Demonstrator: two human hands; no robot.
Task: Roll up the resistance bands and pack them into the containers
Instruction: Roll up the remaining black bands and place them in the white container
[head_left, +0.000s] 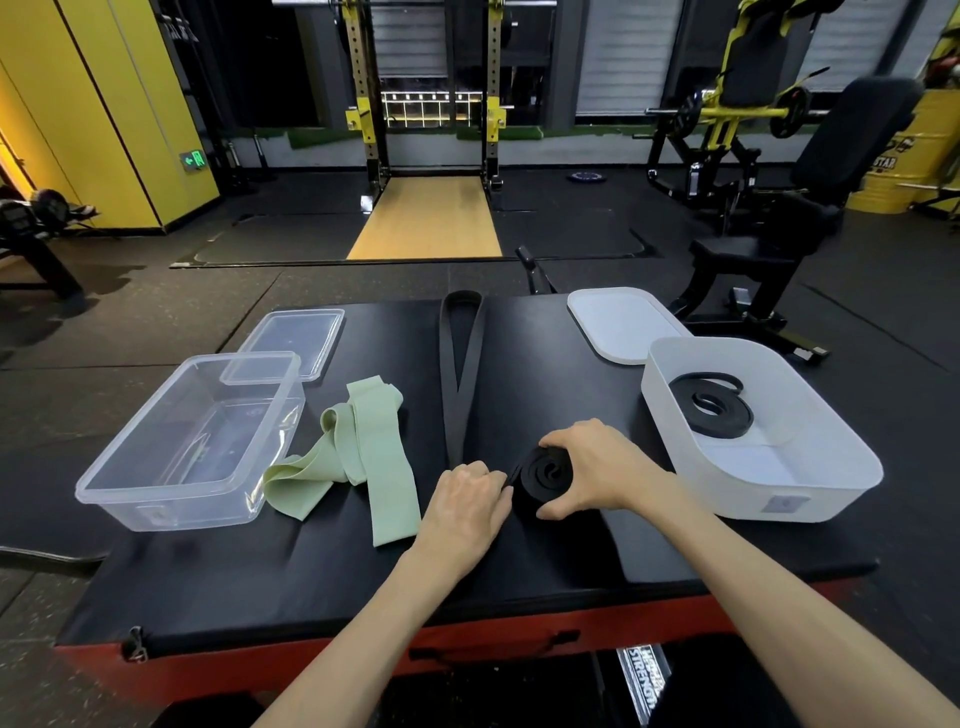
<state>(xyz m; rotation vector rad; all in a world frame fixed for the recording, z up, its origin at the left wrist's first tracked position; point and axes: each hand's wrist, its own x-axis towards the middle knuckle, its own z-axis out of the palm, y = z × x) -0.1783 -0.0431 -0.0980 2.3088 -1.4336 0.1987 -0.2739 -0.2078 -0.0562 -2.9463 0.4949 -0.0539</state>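
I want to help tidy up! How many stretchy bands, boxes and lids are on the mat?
Black bands: 2 (half-rolled black band; coiled black band in the white box)
Green bands: 1 (green band, looks like one, crumpled)
Boxes: 2 (clear box, white box)
Lids: 2 (clear lid, white lid)
Total: 7

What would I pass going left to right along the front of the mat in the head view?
Clear container → green band → left hand → half-rolled black band → right hand → white container.
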